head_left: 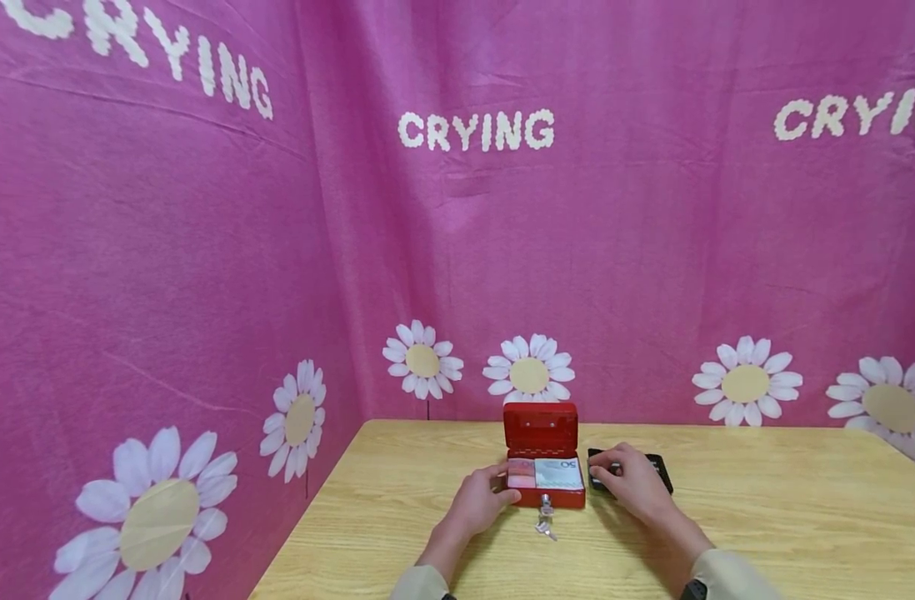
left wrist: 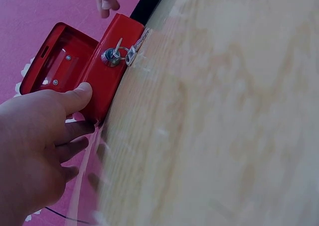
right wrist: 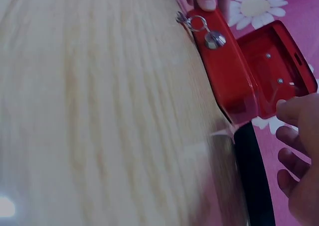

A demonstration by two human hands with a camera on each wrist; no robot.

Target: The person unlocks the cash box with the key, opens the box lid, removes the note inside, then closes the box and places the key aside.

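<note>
A red cash box [head_left: 545, 497] stands on the table with its lid raised. Two side-by-side bundles of banknotes [head_left: 558, 473], one pinkish and one pale, fill it. Keys on a ring [left wrist: 130, 54] hang from the lock on its front. My left hand [head_left: 478, 502] grips the box's left front corner, thumb on the front wall, fingers along the side. To the box's right lies a flat black tray-like object [head_left: 658, 468], partly hidden by my right hand [head_left: 636, 482]. The right fingers hang loosely bent over it, close to the box's right side, with nothing seen between them.
The light wooden table [head_left: 787, 517] extends right and toward me. Behind and to the left hang pink curtains [head_left: 622, 250] with white daisies and lettering. The raised lid [head_left: 542, 427] stands up at the back of the box.
</note>
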